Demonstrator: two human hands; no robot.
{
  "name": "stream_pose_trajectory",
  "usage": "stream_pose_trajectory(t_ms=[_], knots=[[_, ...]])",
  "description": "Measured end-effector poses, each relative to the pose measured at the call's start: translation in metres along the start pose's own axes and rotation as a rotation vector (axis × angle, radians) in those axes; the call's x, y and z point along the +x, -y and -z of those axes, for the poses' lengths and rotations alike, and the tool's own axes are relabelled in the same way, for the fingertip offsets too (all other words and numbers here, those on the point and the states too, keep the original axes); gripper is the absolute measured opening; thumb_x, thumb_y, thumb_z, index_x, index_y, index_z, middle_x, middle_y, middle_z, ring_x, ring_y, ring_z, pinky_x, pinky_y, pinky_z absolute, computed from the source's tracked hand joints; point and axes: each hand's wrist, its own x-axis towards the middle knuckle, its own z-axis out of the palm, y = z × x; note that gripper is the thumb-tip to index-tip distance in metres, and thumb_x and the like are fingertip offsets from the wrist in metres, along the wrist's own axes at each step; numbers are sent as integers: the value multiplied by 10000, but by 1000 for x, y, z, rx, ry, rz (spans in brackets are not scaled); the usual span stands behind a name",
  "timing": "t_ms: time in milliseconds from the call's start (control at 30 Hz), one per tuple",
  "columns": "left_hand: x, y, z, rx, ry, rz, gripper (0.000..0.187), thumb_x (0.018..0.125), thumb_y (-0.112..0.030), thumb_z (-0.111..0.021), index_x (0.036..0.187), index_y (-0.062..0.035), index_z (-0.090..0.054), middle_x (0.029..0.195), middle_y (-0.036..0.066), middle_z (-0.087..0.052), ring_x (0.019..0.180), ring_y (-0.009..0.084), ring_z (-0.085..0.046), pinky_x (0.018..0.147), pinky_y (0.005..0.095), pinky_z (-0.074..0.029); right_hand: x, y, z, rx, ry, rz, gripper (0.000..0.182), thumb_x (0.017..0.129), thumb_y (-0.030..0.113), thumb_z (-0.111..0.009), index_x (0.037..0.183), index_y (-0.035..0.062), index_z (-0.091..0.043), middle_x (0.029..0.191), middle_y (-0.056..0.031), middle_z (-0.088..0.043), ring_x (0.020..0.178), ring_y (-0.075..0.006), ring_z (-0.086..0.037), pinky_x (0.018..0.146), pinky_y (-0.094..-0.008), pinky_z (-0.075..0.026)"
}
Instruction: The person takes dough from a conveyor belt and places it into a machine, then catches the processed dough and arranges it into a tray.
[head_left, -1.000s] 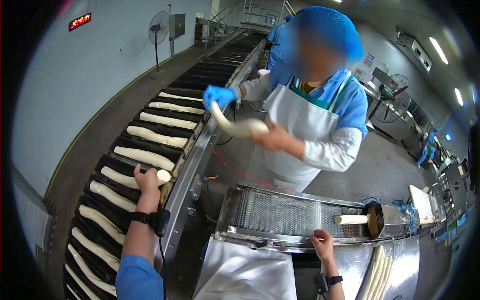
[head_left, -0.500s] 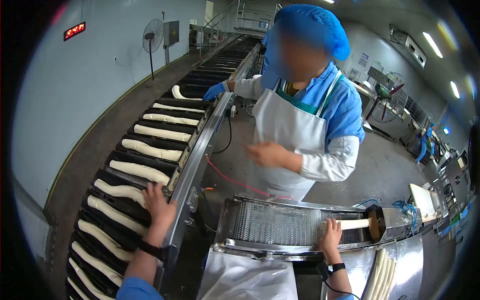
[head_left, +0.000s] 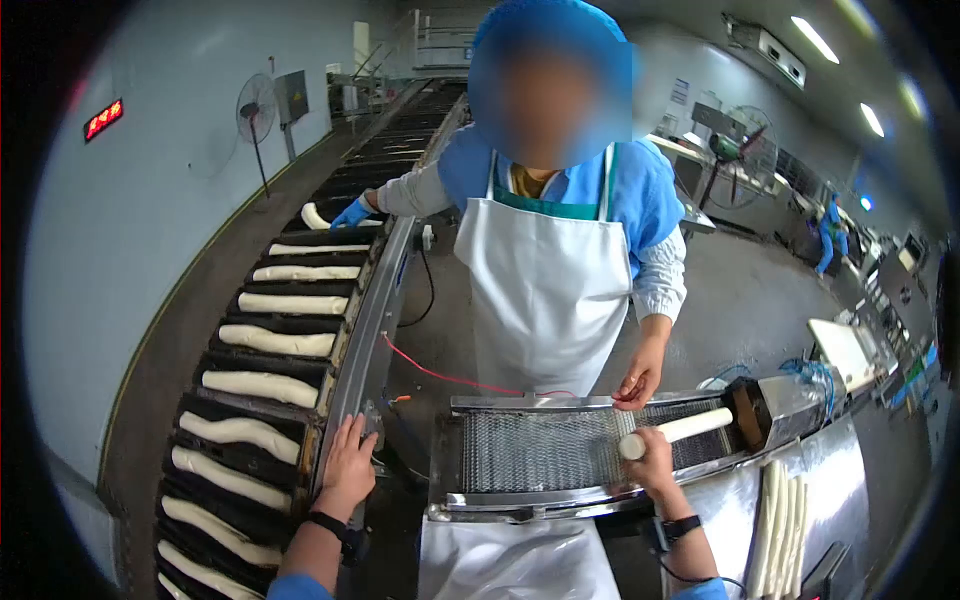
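Observation:
My right hand [head_left: 652, 462] grips a long pale dough roll [head_left: 698, 426] near its rounded near end, just above the mesh belt [head_left: 540, 450]. The roll's far end points to the box-like outlet [head_left: 752, 412] on the right. Over the metal side rail [head_left: 345, 395] of the tray conveyor, my left hand [head_left: 348, 462] is open, fingers stretched, holding nothing. Beside it, black trays [head_left: 190, 405] each carry a dough strip, the closest being a strip [head_left: 240, 435] to its left.
A co-worker in a white apron [head_left: 545, 290] stands across the belt. Their gloved hand [head_left: 352, 212] is at a far tray's dough; their bare hand [head_left: 640, 375] hangs over the belt's far edge. Several dough rolls [head_left: 778, 530] lie on the steel table [head_left: 835, 470].
My left hand has moved off the dough strip in a tray to the rail. In my right hand the dough roll has come clear of the outlet. The co-worker's bare hand has lowered towards the belt.

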Motion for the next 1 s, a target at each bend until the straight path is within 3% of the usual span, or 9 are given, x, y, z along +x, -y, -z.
stream_pose_trajectory(t_ms=[133, 267, 300, 400, 433, 500, 633, 733, 1000], knots=[[5, -5, 2, -77, -38, 32, 462, 783, -24, -633, 1242, 20, -658, 1537, 231, -401, 1467, 387, -321, 1200, 460, -312, -60, -56, 40, 1018, -317, -612, 496, 714, -57, -729, 1168, 77, -582, 1072, -28, -610, 943, -177, -632, 815, -334, -567], [11, -9, 0, -115, -38, 71, 471, 779, -49, -663, 1244, 23, -648, 1537, 240, -399, 1467, 382, -323, 1192, 464, -325, -181, -195, 53, 1130, -815, -837, 369, 771, 107, -701, 1121, 85, -584, 937, -41, -582, 809, -199, -606, 685, -347, -558], [13, -10, -1, -139, -47, 93, 469, 786, -54, -668, 1248, 17, -645, 1540, 237, -397, 1468, 378, -322, 1191, 463, -327, -220, -220, 64, 981, -765, -884, 329, 831, 123, -672, 1143, 107, -568, 989, -51, -606, 830, -175, -621, 659, -334, -540], [14, -11, -5, -120, -60, 95, 444, 792, -74, -669, 1227, 6, -651, 1524, 228, -418, 1451, 377, -349, 1185, 463, -338, -303, -226, 89, 440, -760, -931, 72, 821, 109, -589, 865, 51, -585, 734, -10, -552, 631, -103, -498, 575, -283, -425], [15, -11, -7, -131, -101, 91, 428, 778, -75, -665, 1198, 9, -664, 1495, 231, -452, 1431, 384, -378, 1179, 465, -346, -322, -226, 94, 242, -698, -1079, 92, 816, 124, -590, 845, 38, -575, 736, -41, -572, 654, -178, -537, 633, -335, -459], [16, -12, -7, -127, -64, 105, 444, 793, -79, -673, 1229, 2, -646, 1528, 218, -415, 1453, 373, -346, 1186, 463, -337, -331, -204, 120, -386, -288, -1238, 218, 820, 127, -628, 1003, 12, -605, 1063, -168, -613, 945, -311, -605, 829, -458, -487], [16, -12, -11, -121, -88, 113, 440, 775, -78, -668, 1209, -1, -656, 1494, 222, -456, 1431, 383, -378, 1181, 466, -343, -320, -186, 142, -481, -244, -1046, 535, 829, 237, -687, 1317, 59, -558, 1407, -237, -483, 1295, -391, -472, 1063, -550, -382], [17, -15, -9, -114, -67, 139, 445, 771, -76, -672, 1210, -4, -652, 1494, 216, -457, 1431, 379, -380, 1181, 464, -345, -294, -220, 146, -355, 18, -1165, 1079, 774, 589, -742, 1629, 233, -188, 1661, -216, -191, 1542, -418, -128, 1181, -689, -148], [18, -13, -11, -80, -54, 132, 434, 774, -77, -682, 1200, -2, -650, 1518, 209, -435, 1446, 376, -363, 1185, 460, -342, -198, -212, 161, -376, 104, -1282, 1046, 799, 680, -676, 1621, 227, -215, 1683, -197, -124, 1530, -456, -134, 1176, -682, -175]])
